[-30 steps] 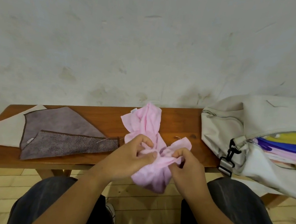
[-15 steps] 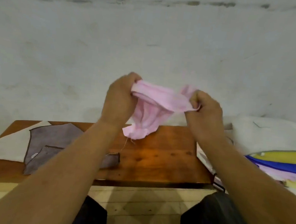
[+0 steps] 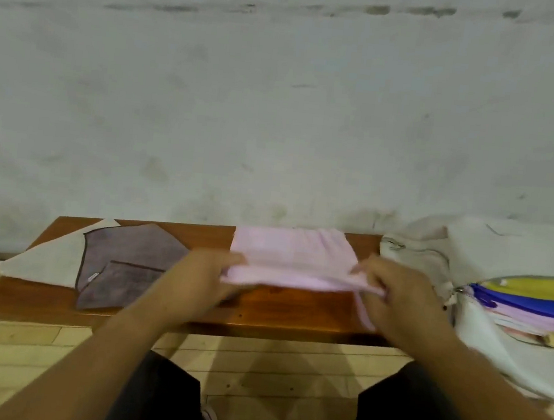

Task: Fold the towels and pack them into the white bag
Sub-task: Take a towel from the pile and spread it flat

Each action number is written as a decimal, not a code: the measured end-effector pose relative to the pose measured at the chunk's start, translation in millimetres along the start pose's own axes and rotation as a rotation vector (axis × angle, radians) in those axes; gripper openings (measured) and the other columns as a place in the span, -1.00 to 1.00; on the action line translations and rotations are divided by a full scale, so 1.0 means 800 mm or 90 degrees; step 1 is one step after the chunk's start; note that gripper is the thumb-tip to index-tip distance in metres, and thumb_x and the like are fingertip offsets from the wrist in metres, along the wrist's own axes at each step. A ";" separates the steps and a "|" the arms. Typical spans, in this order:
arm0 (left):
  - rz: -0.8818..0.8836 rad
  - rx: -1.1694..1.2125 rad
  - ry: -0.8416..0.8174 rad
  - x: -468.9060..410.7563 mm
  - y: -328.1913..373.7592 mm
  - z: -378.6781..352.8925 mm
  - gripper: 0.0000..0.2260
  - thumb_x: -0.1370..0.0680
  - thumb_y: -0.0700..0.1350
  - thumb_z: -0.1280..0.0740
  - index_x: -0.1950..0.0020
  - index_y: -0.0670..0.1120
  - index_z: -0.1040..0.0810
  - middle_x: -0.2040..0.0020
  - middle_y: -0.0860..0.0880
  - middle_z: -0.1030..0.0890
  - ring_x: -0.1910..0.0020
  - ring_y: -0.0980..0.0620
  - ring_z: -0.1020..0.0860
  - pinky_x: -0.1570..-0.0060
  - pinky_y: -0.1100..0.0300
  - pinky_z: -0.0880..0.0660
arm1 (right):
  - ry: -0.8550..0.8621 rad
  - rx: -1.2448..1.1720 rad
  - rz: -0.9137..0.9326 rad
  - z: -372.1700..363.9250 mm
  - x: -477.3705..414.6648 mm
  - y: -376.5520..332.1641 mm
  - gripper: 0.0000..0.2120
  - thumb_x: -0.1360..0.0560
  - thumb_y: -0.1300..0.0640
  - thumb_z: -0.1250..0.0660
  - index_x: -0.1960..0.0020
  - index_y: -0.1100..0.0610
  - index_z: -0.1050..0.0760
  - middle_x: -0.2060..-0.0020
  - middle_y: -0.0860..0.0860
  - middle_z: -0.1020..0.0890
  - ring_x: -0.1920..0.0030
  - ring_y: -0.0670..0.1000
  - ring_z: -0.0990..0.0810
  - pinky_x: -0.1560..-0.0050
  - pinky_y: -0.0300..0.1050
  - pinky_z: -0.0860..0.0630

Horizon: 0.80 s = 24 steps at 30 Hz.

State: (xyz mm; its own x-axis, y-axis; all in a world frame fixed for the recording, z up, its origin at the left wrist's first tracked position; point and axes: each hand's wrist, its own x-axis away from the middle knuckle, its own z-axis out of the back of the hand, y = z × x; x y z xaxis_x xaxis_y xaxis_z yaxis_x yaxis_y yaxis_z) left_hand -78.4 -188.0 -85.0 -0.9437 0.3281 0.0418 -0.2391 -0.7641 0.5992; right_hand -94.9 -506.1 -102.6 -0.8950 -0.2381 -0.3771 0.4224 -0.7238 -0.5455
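Over the bench (image 3: 292,310), mid-fold: left hand (image 3: 207,277) and right hand (image 3: 403,298) each pinch a near corner of the pink towel (image 3: 291,255), stretched between them, its far part apparently on the wood. Next move, likely: carry the near edge to the far edge, corners matched. White bag (image 3: 511,244), at right, lies unzipped, holding stacked folded towels (image 3: 532,301); grey towel (image 3: 127,255) and cream towel (image 3: 51,261) lie at left.

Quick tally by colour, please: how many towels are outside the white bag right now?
pink towel: 1, gripped by the left hand and the right hand
grey towel: 1, seemingly one piece folded over itself
cream towel: 1
Total: 3 outside the white bag
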 end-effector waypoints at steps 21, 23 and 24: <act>0.201 0.254 0.079 0.116 -0.016 -0.047 -0.74 -0.70 -0.08 -0.16 -0.09 0.19 -0.62 0.19 -0.08 -0.65 0.38 0.08 -0.49 0.33 0.30 -0.42 | -0.087 0.053 -0.239 -0.022 0.105 0.051 -0.76 -0.52 0.27 -0.31 0.08 -0.06 -0.61 0.20 -0.11 -0.64 0.19 -0.13 -0.58 0.18 -0.25 -0.46; 0.300 0.385 0.021 0.117 -0.001 -0.041 -0.80 -0.70 0.00 -0.18 -0.15 0.11 -0.60 0.18 -0.10 -0.70 0.38 0.01 -0.58 0.36 0.25 -0.46 | -0.198 0.025 -0.364 -0.014 0.095 0.038 -0.75 -0.57 0.29 -0.24 0.11 -0.02 -0.58 0.27 -0.03 -0.63 0.29 -0.01 -0.63 0.29 -0.18 -0.53; 0.342 0.433 -0.045 0.115 0.004 -0.038 -0.81 -0.68 0.04 -0.21 -0.19 0.08 -0.58 0.08 -0.07 -0.72 0.29 -0.04 -0.67 0.30 0.22 -0.52 | -0.278 0.025 -0.433 -0.009 0.087 0.031 -0.77 -0.60 0.27 -0.19 0.05 0.02 -0.57 0.25 0.01 -0.63 0.34 0.03 -0.67 0.35 -0.19 -0.56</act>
State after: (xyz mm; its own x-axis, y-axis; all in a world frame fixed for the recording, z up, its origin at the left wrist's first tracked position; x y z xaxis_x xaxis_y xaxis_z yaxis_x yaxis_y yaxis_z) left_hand -173.2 -177.4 -103.5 -0.8680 0.0691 0.4917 0.4440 -0.3353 0.8309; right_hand -145.6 -535.8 -147.2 -0.9329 0.0373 0.3582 -0.2327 -0.8215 -0.5205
